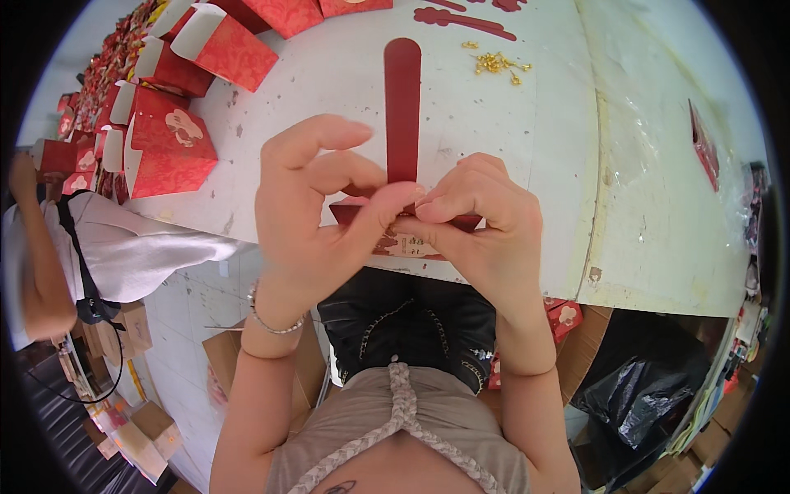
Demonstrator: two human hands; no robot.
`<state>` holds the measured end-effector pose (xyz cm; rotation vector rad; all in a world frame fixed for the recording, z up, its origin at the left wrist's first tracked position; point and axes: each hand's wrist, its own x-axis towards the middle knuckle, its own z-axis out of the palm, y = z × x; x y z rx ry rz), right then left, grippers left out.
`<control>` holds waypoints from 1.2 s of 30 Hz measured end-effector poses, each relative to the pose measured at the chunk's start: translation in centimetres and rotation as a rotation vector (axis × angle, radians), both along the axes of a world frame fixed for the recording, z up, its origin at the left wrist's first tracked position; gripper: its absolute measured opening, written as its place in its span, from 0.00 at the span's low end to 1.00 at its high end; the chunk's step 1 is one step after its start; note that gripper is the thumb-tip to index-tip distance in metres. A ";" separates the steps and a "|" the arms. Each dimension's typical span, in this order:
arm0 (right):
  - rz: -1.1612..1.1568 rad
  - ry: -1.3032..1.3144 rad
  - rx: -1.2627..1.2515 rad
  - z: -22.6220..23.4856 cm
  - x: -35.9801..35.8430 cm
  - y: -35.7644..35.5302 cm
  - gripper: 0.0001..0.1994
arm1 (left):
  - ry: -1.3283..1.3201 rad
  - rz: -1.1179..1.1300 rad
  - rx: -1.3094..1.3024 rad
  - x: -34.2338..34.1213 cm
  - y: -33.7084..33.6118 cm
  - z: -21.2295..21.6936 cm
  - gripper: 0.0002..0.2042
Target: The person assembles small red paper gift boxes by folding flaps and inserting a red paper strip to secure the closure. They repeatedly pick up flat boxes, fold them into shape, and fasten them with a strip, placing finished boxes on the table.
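White and scuffed, the worktable fills the upper half of the view, its near edge running just above the person's lap. Closest in, both hands meet at that edge: the left hand pinches with thumb and forefinger, its other fingers curled high, and the right hand pinches beside it, both closed on a flat piece of dark red card. The card's lower part is largely hidden behind the fingers, with a pale printed patch showing below them; its long strip with a rounded end lies on the table pointing away from the person. A thin bracelet circles the left wrist. Below the table sit cardboard boxes and a black plastic bag to the right. On the left, another person in a white sleeve leans against the table. Farther back on the left stand rows of folded red gift bags with white insides and pale gold motifs. Beyond the strip's tip lies a small heap of gold fasteners, and more red cut-out shapes rest at the far edge.
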<state>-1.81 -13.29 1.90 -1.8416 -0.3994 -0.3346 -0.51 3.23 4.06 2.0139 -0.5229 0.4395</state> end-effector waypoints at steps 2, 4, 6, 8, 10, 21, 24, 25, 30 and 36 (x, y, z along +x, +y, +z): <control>0.027 -0.029 0.024 -0.1 0.0 -0.2 0.11 | -0.043 -0.086 0.146 1.1 0.2 1.4 0.09; 0.057 -0.050 0.036 -0.2 -0.2 -0.2 0.11 | -0.136 -0.206 0.367 2.7 1.1 2.2 0.14; 0.079 -0.089 0.038 -0.3 -0.3 -0.2 0.11 | -0.156 -0.341 0.458 3.5 1.1 3.0 0.14; 0.091 -0.145 0.029 -0.4 -0.2 -0.4 0.10 | -0.164 -0.403 0.596 4.0 0.9 3.6 0.14; 0.083 -0.171 -0.018 -0.4 -0.4 -0.5 0.10 | -0.061 -0.328 0.551 3.7 0.7 3.6 0.13; 0.083 -0.257 0.043 -1.3 -0.4 -0.7 0.08 | 0.341 -0.087 -0.130 -1.7 1.2 0.4 0.07; 0.095 -0.235 0.043 -1.3 -0.4 -0.9 0.08 | 0.287 -0.181 -0.125 -1.5 1.5 -0.1 0.07; 0.091 -0.229 0.052 -1.3 -0.4 -0.8 0.08 | 0.252 -0.195 -0.141 -1.4 1.4 -0.4 0.07; 0.079 -0.214 0.073 -1.3 -0.1 -0.6 0.09 | 0.149 -0.254 -0.185 -1.1 1.6 -2.2 0.06; 0.083 -0.194 0.056 -1.1 -0.1 -0.6 0.10 | 0.203 -0.257 -0.313 -1.2 1.0 -1.6 0.04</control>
